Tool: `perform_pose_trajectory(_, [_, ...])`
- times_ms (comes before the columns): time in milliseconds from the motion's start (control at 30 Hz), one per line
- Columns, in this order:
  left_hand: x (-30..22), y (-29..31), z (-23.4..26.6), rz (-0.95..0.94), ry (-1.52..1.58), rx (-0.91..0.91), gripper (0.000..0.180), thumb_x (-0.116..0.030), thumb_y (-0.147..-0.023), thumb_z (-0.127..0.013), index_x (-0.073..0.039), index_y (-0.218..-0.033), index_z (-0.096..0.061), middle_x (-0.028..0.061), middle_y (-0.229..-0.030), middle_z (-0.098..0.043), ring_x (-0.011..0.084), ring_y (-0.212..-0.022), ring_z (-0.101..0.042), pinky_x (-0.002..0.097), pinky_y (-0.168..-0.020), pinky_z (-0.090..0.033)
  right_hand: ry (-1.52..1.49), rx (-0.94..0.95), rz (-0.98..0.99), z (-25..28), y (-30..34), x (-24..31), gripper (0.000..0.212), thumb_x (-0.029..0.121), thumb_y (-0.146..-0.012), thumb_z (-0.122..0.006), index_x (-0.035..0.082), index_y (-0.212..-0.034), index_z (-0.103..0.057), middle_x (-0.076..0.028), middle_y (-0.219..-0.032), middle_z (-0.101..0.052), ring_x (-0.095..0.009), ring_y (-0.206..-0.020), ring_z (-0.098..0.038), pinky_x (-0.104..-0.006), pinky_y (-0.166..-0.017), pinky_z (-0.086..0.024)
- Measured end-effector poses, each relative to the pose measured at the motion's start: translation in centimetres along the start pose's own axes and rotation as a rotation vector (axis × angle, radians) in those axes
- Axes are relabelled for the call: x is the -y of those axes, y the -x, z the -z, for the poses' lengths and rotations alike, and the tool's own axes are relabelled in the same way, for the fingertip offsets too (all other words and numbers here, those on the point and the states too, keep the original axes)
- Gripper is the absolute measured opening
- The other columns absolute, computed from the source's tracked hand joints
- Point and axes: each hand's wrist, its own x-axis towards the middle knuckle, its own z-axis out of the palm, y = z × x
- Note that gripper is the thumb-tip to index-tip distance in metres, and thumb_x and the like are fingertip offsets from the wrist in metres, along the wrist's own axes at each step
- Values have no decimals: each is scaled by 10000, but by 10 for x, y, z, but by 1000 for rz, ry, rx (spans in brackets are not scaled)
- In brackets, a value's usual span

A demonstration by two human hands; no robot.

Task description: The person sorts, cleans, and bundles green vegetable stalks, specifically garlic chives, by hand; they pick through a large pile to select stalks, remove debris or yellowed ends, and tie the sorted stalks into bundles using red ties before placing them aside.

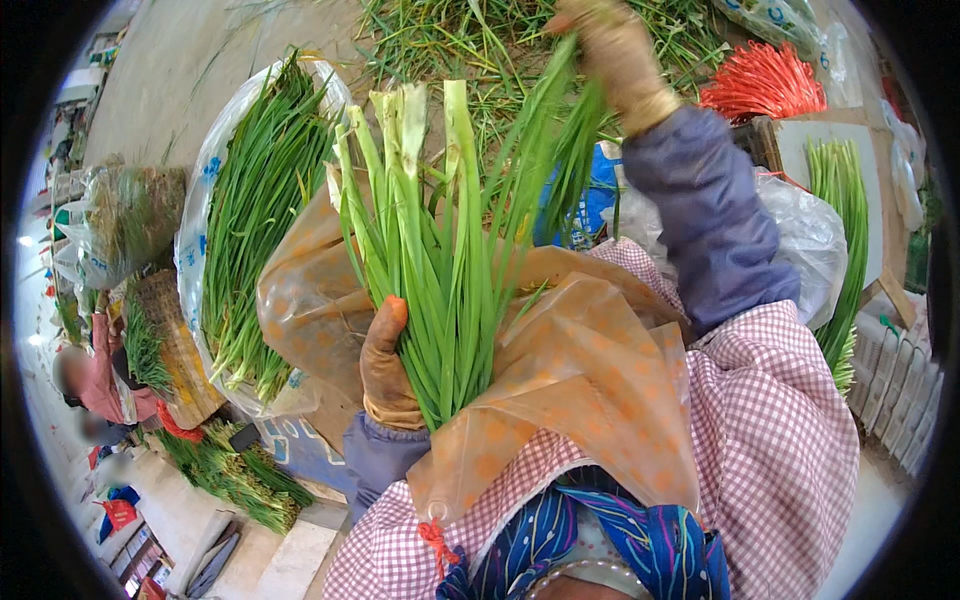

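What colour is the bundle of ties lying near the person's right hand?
Bright red-orange. The bundle of ties shows best in the head view, just right of the right hand.

On the grey concrete floor lie scattered green stalks and a bundle of red ties.

Soiled gloves, purple sleeves, checked apron

A bundle of red ties lies beside a white crate.
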Motion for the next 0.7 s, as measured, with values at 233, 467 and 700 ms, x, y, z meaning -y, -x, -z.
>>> perform_pose_trajectory(233, [2, -6, -4, 76, -2, -3, 532, -330, -850, -561, -13, -1267, -471, 176, -1153, -593, 310, -994, -611, 442, -890, -503, 169, 593, 397, -19, 17, 74, 150, 203, -794, -686, 87, -882, -651, -14, -777, -655, -133, -669, -590, -327, -575, -467])
perform_pose_trajectory(467, [2, 0, -14, 43, 0, 12, 512, -246, -855, -578, -11, -1287, -436, 174, -1184, -573, 287, -1027, -603, 407, -864, -522, 928, 1085, 293, -56, 33, 97, 324, 197, -741, -697, 182, -1062, -652, -122, -784, -648, -324, -770, -630, -424, -657, -495])
perform_pose_trajectory(700, [-2, -1, -3, 38, -1, 55, 473, -229, -871, -558, -14, -1277, -446, 161, -1176, -582, 290, -1010, -612, 415, -855, -525, 971, 778, 743, -43, 10, 61, 173, 83, -678, -698, 106, -832, -626, -36, -693, -641, -200, -635, -649, -322, -546, -515])
